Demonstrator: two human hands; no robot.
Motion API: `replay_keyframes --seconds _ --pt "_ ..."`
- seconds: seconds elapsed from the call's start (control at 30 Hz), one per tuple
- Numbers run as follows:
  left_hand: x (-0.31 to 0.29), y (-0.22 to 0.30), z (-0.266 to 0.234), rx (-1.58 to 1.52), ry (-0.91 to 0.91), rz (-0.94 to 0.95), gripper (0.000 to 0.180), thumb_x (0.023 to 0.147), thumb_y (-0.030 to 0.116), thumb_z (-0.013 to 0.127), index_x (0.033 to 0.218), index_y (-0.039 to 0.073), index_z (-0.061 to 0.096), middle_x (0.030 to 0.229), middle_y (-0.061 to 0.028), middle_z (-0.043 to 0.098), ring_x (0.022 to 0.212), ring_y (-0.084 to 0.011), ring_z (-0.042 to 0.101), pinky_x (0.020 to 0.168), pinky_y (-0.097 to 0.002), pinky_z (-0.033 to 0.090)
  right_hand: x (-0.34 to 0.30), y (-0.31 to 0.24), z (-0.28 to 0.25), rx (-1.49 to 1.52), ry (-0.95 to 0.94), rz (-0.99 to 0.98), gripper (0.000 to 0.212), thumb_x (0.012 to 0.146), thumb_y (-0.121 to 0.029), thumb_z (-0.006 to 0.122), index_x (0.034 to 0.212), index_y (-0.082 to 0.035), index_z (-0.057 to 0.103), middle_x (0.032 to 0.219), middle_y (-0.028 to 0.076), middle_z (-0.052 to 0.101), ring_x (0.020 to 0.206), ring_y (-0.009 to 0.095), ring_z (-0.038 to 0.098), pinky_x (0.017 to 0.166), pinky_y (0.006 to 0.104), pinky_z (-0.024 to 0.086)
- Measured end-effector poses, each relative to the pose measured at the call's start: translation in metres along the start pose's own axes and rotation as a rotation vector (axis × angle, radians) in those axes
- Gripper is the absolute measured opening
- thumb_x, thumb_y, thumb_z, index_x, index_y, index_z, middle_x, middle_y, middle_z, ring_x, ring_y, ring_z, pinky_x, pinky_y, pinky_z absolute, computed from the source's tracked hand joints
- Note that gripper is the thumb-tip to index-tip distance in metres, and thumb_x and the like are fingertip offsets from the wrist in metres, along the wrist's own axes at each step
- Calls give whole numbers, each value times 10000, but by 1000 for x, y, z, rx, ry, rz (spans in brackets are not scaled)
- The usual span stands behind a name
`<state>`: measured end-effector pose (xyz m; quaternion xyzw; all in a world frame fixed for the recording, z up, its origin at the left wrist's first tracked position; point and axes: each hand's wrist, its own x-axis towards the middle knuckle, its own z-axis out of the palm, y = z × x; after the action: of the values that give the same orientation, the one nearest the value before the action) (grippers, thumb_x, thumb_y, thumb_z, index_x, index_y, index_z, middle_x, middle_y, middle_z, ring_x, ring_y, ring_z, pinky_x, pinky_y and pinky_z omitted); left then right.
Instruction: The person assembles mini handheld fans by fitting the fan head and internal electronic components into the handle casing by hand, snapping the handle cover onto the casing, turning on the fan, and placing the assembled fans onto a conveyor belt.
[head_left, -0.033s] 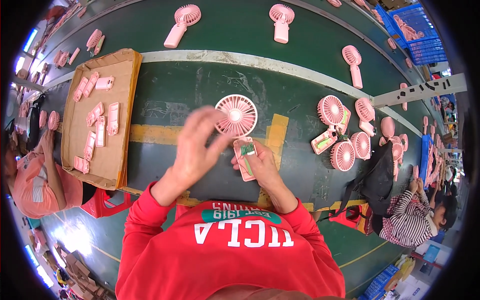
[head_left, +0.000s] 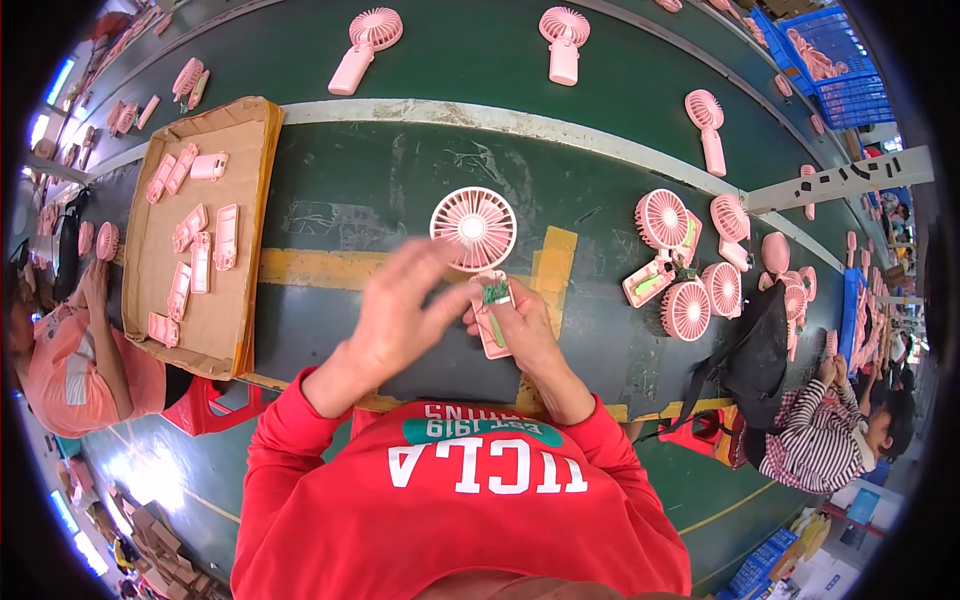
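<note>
In front of me is a pink handheld fan [head_left: 473, 229], its round grille pointing away from me and its handle opened up. My right hand [head_left: 528, 328] grips that handle, thumb laid over its inside. A green circuit board [head_left: 496, 291] shows at the handle's upper end, and a light green part lies lower down, partly under the thumb. My left hand [head_left: 400, 310] is beside the fan with fingers spread and slightly blurred. Its thumb tip reaches the handle's top near the board; whether it touches cannot be made out.
A shallow cardboard tray [head_left: 255, 240] with several pink handle shells stands at left. To the right, several pink fans [head_left: 686, 310] lie clustered near a black bag [head_left: 757, 340]. More fans lie on the green belt [head_left: 460, 60] beyond a pale rail. People sit on both sides.
My left hand has shifted slightly down and right, its thumb closer to the circuit board. The fan has tilted or risen a little in my right hand.
</note>
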<state>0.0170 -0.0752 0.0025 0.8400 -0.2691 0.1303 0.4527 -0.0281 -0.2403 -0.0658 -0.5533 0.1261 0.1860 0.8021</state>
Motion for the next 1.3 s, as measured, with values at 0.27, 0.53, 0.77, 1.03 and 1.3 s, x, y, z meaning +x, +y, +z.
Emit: replay_keyframes --seconds 0.27,0.53,0.77,1.03,1.3 --pt "-25 -15 28 -35 -140 -75 216 743 23 675 950 -2 621 852 -153 639 724 -306 634 605 -347 513 3 7 10 -41 84 46 248 960 -207 433 967 21 531 784 84 617 627 123 608 563 235 524" --pt "-24 -19 31 76 -116 -1 147 736 -4 649 872 -17 597 798 -142 618 673 -316 610 583 -364 495 5 10 8 -54 61 76 284 965 -244 436 1000 23 528 820 94 616 666 126 614 592 240 535" --pt "-33 -16 20 -37 -144 -177 71 777 -6 629 832 -15 585 772 -143 618 646 -278 617 560 -335 482 3 4 3 172 -4 118 332 966 -283 429 1078 18 512 906 103 616 746 168 636 656 266 534" --pt "-40 -16 24 -156 -199 -387 59 821 9 606 847 -38 580 773 -151 624 655 -223 643 560 -296 482 3 0 -4 317 -30 212 384 970 -295 408 1116 45 510 978 138 618 841 204 647 702 275 532" --pt "-45 -22 31 -130 -210 -387 58 836 11 590 856 -42 581 773 -157 624 674 -217 664 569 -296 499 1 3 -2 304 -10 127 348 964 -256 442 1132 37 525 951 130 630 803 178 644 699 274 538"
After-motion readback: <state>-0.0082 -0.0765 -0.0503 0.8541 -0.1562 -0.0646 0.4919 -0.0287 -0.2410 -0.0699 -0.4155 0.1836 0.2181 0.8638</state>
